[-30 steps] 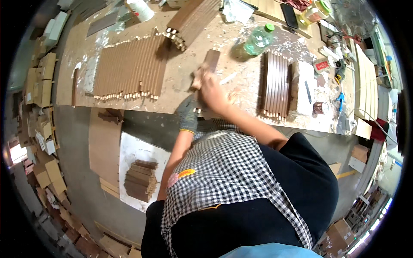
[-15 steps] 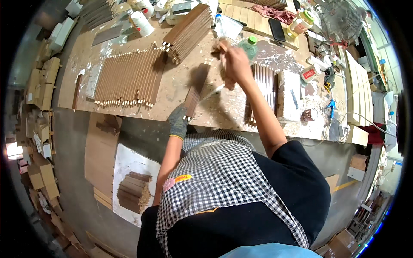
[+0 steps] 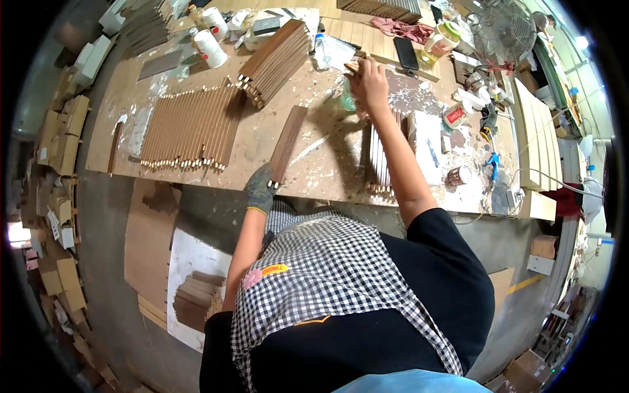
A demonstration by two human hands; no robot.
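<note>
My left hand (image 3: 261, 187), in a dark grey knit glove, is closed around the near end of a few brown wooden slats (image 3: 288, 144). The slats lie together, angled away from me over the table's front edge, with pale pegs at their near ends. Bare and raised above the table, my right hand (image 3: 372, 86) has its fingers bent around a small tan, wooden-looking piece (image 3: 352, 67); its kind is unclear. Just behind and below that hand, a green clear bottle (image 3: 346, 99) is partly hidden. Beneath my right forearm lies a row of brown slats (image 3: 379, 160).
A wide row of pegged slats (image 3: 190, 128) covers the left of the worktable (image 3: 314, 173); a tall slat stack (image 3: 276, 62) stands behind it. White bottles (image 3: 209, 49), a phone (image 3: 406, 52), a lidded jar (image 3: 442, 40) and a fan (image 3: 504, 33) line the back. A white block (image 3: 426, 145) sits right.
My left hand has drawn the slats slightly left and nearer. The right hand has moved up and right, away from the slats. The view has shifted a little.
</note>
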